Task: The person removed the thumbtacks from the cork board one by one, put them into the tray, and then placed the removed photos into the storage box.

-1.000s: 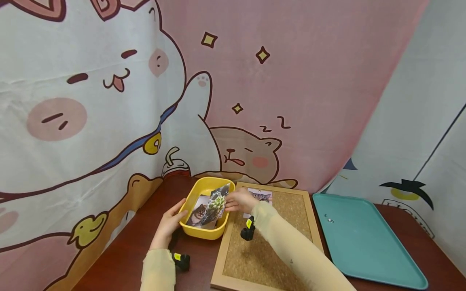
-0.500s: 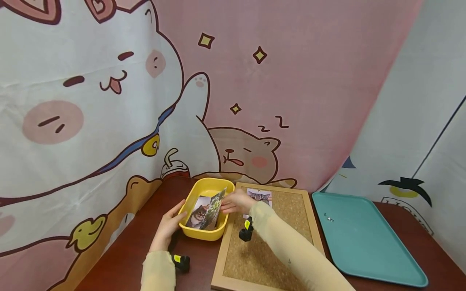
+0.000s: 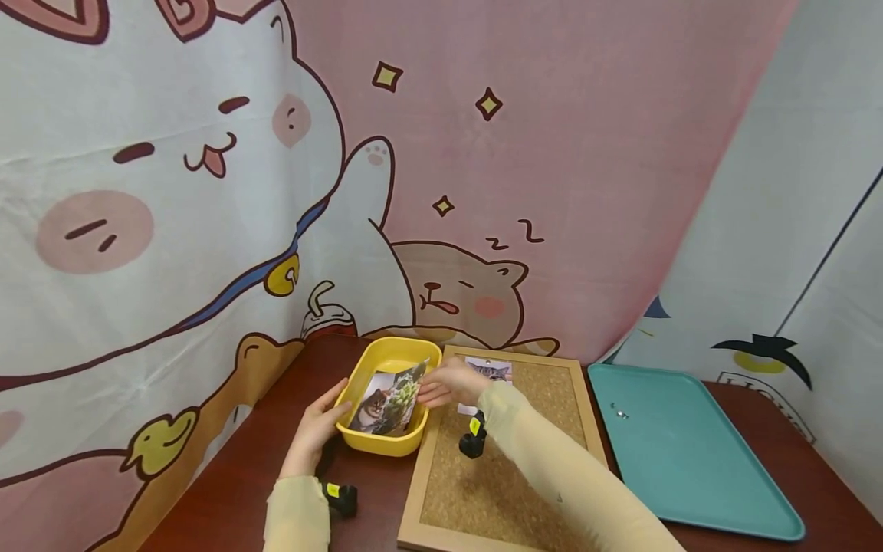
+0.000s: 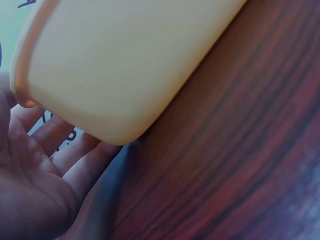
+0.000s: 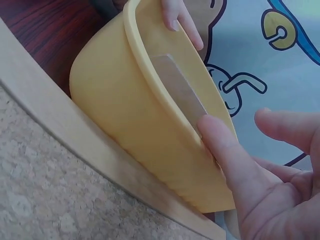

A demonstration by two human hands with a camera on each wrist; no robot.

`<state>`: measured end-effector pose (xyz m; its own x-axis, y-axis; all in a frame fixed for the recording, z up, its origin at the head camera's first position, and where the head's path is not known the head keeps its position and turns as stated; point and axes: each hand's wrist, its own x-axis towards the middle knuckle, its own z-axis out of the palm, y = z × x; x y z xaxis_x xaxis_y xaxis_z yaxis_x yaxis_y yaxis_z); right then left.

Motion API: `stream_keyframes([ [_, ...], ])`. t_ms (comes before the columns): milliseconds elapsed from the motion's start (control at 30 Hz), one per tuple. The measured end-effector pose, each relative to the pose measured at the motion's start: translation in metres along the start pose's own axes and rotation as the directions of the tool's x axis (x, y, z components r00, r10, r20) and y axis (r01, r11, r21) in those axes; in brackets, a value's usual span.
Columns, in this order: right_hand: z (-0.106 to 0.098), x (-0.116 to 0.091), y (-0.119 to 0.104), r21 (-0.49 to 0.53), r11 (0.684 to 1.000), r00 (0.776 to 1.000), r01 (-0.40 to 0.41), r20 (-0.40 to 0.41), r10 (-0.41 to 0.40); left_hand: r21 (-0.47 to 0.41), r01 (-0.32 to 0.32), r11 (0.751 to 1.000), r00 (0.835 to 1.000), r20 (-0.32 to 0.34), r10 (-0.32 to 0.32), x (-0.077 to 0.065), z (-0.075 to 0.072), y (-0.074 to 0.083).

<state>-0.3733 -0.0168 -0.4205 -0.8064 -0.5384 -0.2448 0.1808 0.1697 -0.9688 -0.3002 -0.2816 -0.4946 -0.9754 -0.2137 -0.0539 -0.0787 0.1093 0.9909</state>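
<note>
A yellow plastic basin (image 3: 386, 445) stands left of the corkboard. My left hand (image 3: 316, 429) holds its left rim, thumb over the edge; in the left wrist view the fingers (image 4: 82, 150) lie against its outer wall. Inside the basin are a cat photo (image 3: 371, 408) and, overlapping it, a succulent photo (image 3: 403, 399) leaning up toward the right rim. My right hand (image 3: 451, 382) is at that rim, fingers loosely spread. In the right wrist view, one fingertip (image 5: 210, 125) is right at the rim beside a photo's pale back (image 5: 177, 87), with other fingers apart from it.
The wood-framed corkboard (image 3: 476, 491) lies right of the basin, with a tabby cat photo (image 3: 493, 370) at its top, partly hidden by my right hand. A teal tray (image 3: 697, 452) with small shiny bits (image 3: 619, 412) sits farther right. A cartoon-printed cloth (image 3: 579, 192) hangs behind.
The succulent photo, earlier held up by the right hand, has tipped down leftward onto the cat photo. The right fingers have loosened from it; the left hand stays on the basin.
</note>
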Motion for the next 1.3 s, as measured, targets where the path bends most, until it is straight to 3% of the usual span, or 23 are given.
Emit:
stream_keyframes([
  [333, -0.013, -0.018, -0.011, -0.052, 0.999, 1.000, -0.009, 0.014, 0.010, 0.001, -0.016, 1.000, 1.000, 0.011, 0.016, -0.002, -0.002, 0.001],
  [533, -0.033, -0.026, -0.006, -0.055, 0.998, 1.000, 0.018, -0.002, -0.018, 0.001, -0.010, 1.000, 1.000, 0.007, 0.010, -0.002, 0.000, 0.003],
  [733, -0.065, -0.036, 0.014, -0.049, 0.999, 0.993, -0.014, -0.117, 0.008, -0.001, -0.004, 1.000, 1.000, 0.018, 0.004, -0.004, -0.001, 0.004],
  [933, -0.094, -0.048, 0.042, 0.035, 0.999, 0.966, -0.025, -0.258, 0.034, 0.033, 0.005, 0.999, 1.000, 0.016, -0.005, -0.004, -0.004, 0.003],
  [1300, -0.123, -0.062, 0.088, 0.163, 0.987, 0.949, -0.011, -0.309, 0.062, 0.037, 0.007, 0.999, 0.999, 0.046, -0.009, -0.005, -0.002, 0.002],
])
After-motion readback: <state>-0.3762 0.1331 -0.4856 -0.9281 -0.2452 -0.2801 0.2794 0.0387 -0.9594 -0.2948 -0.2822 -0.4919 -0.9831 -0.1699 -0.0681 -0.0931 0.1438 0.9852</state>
